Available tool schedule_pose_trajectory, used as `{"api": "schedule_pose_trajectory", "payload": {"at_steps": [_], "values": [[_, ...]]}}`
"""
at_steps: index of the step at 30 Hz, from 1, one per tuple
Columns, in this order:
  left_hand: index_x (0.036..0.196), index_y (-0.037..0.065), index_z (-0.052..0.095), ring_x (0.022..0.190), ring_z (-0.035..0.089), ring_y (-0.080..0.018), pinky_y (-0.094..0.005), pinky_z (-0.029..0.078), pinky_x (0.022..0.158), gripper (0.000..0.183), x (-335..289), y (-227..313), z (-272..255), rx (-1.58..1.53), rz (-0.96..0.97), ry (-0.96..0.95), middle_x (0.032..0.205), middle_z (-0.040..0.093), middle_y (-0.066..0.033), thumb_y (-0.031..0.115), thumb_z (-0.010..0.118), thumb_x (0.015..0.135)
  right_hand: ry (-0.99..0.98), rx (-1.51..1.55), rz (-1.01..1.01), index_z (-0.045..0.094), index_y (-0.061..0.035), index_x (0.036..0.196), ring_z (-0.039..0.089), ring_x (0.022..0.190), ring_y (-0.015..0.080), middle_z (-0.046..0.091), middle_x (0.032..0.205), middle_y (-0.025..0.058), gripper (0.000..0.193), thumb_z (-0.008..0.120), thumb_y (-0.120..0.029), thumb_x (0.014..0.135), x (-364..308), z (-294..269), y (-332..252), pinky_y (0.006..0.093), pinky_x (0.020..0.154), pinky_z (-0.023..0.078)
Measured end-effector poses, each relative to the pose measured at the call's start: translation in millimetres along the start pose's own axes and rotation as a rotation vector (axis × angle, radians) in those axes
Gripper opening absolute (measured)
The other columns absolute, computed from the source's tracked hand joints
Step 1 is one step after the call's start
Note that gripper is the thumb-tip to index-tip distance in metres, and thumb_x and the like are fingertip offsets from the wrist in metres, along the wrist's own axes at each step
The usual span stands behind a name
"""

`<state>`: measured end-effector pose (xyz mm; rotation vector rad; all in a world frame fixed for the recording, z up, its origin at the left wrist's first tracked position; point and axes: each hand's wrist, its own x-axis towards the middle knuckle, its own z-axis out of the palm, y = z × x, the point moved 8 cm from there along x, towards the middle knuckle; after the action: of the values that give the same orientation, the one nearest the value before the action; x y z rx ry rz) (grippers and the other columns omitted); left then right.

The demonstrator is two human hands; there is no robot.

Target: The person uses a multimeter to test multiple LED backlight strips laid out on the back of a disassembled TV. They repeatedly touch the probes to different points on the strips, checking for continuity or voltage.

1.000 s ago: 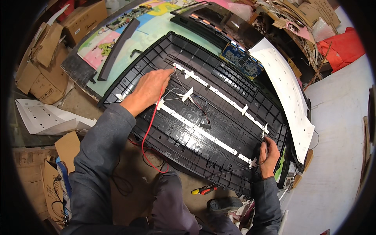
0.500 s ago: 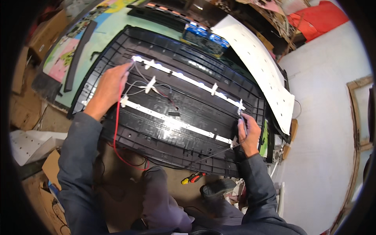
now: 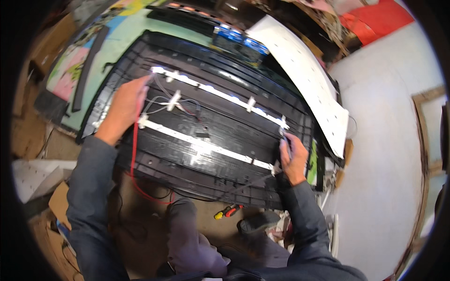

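Observation:
A black plastic TV back panel [image 3: 229,125] lies in front of me with two narrow LED strips across it. The upper LED strip [image 3: 220,96] shows bright lit spots; the lower LED strip [image 3: 183,136] carries one bright patch near its middle. My left hand [image 3: 123,108] is closed at the upper strip's left end, pinching a test lead whose red wire [image 3: 133,159] hangs down; its tip is hidden. At the strip's right end, my right hand [image 3: 295,161] grips a slim test probe with a dark lead [image 3: 243,187]. Thin wires [image 3: 161,100] run between the strips by a white clip.
A white sheet with small holes [image 3: 304,75] leans behind the panel's right side. Beyond the panel's far edge sits a blue item [image 3: 239,40]. A yellow-and-red-handled tool [image 3: 228,211] lies on the floor by my feet. A white wall [image 3: 375,154] stands at right.
The whole view has shifted slightly, so everything sits a little further left. Both hands stay at the upper strip's ends, and the strip remains lit.

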<state>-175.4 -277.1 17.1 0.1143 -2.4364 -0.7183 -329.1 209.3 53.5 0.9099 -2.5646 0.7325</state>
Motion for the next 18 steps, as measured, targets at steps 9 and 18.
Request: {"api": "schedule_pose_trajectory", "payload": {"at_steps": [9, 18], "values": [[0.144, 0.001, 0.064, 0.100, 0.071, -0.0469, -0.0526, 0.057, 0.086, 0.040, 1, 7, 2, 0.073, -0.166, -0.110, 0.110, 0.074, -0.0257, 0.007, 0.063, 0.104, -0.048, 0.088, 0.131, 0.071, 0.0044, 0.129, 0.073, 0.098, 0.0195, 0.077, 0.110, 0.0145, 0.028, 0.068, -0.012, 0.107, -5, -2, 7, 0.0326, 0.091, 0.058], [0.140, 0.000, 0.065, 0.099, 0.071, -0.0462, -0.0533, 0.058, 0.084, 0.037, 1, 3, 4, 0.086, -0.163, -0.087, 0.108, 0.074, -0.0248, 0.008, 0.063, 0.104, -0.063, 0.253, -0.008, 0.070, 0.0056, 0.134, 0.076, 0.102, 0.0209, 0.078, 0.115, 0.0172, 0.031, 0.069, -0.007, 0.106, 40, 7, -85, 0.0336, 0.095, 0.059]]}}
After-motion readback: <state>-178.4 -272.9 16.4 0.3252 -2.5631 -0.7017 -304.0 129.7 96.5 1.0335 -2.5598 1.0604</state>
